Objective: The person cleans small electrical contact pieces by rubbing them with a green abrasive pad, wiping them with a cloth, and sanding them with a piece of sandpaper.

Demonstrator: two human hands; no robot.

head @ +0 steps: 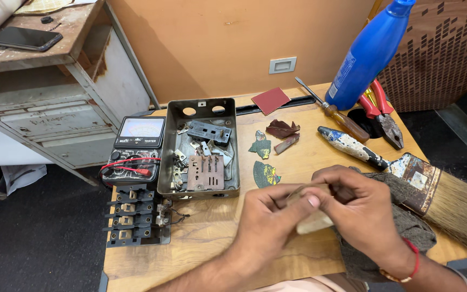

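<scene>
Both the left hand (268,213) and the right hand (360,208) pinch a small pale block (313,221) over a soft grey rag (406,227); it looks light, rigid, best gripped by its ends.

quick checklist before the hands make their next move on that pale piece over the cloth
1. Both hands on the pale piece: ok, left hand and right hand grip it together.
2. Grey cloth under the work: ok, beneath the right hand.
3. Paintbrush apart from the hands: not ok, its ferrule lies right beside the right hand.
4. Metal box of parts steady: ok, flat on the table.
5. Multimeter leads tidy: ok, coiled on the meter.
6. Piece's condition: cannot tell, fingers cover most of it.
</scene>
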